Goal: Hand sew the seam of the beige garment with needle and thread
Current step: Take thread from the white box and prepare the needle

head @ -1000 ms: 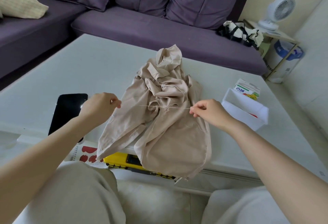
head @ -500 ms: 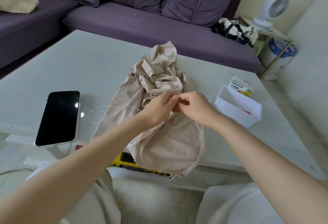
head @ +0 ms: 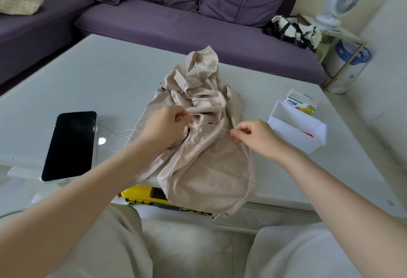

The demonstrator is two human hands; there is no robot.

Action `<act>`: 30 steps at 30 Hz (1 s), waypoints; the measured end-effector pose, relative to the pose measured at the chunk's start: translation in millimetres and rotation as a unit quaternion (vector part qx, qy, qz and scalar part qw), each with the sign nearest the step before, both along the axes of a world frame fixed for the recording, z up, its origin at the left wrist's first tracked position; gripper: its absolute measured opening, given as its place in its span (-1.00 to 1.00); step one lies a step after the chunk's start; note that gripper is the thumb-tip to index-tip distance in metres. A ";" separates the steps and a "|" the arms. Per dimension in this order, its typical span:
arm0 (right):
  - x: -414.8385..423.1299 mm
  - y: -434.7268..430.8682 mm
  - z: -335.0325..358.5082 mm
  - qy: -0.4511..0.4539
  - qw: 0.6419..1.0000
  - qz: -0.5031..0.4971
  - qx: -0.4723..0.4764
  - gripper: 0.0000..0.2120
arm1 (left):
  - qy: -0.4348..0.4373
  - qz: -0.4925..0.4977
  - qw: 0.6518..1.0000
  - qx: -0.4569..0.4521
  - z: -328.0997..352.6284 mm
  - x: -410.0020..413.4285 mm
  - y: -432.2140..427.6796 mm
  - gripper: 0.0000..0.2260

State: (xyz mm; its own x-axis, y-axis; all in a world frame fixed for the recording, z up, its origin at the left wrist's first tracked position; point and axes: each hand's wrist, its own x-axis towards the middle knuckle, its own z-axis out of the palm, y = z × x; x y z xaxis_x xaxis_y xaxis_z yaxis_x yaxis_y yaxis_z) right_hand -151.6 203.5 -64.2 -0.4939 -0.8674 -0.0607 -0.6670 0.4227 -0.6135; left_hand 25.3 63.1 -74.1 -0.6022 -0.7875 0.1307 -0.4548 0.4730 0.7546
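The beige garment [head: 204, 145] lies crumpled on the pale table [head: 105, 79], its lower end hanging over the near edge. My left hand [head: 165, 126] pinches the fabric at the stitched seam [head: 197, 125]. To the right, my right hand [head: 253, 134] pinches a thin pale thread [head: 217, 128] that runs taut from the seam to its fingertips. More thread lies in a loose loop [head: 119, 140] on the table left of the garment. The needle is too small to make out.
A black phone [head: 70, 145] lies at the left of the garment. A white open box [head: 297, 132] and a small carton [head: 300, 102] stand at the right. A yellow case [head: 143, 196] sits under the table edge. Purple sofa [head: 176, 26] behind; fan [head: 339, 2] at far right.
One second ago my hands were wide apart with thread stretched between them; they met over the seam, and now my right hand has drawn away to the right with the thread.
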 end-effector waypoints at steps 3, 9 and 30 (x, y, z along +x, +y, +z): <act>-7.1 3.0 -5.4 0.002 1.000 -0.015 0.007 -0.81 | -0.032 0.029 0.999 -0.018 -4.3 4.7 -3.8 -0.82; -12.7 6.0 -7.1 -0.003 1.000 -0.029 0.009 -0.80 | -0.080 0.063 0.994 -0.030 -16.2 11.3 -15.2 -0.82; 4.4 7.2 9.9 -0.015 0.999 0.039 -0.015 -0.67 | 0.028 -0.158 0.972 0.175 -7.3 -60.8 49.7 -0.70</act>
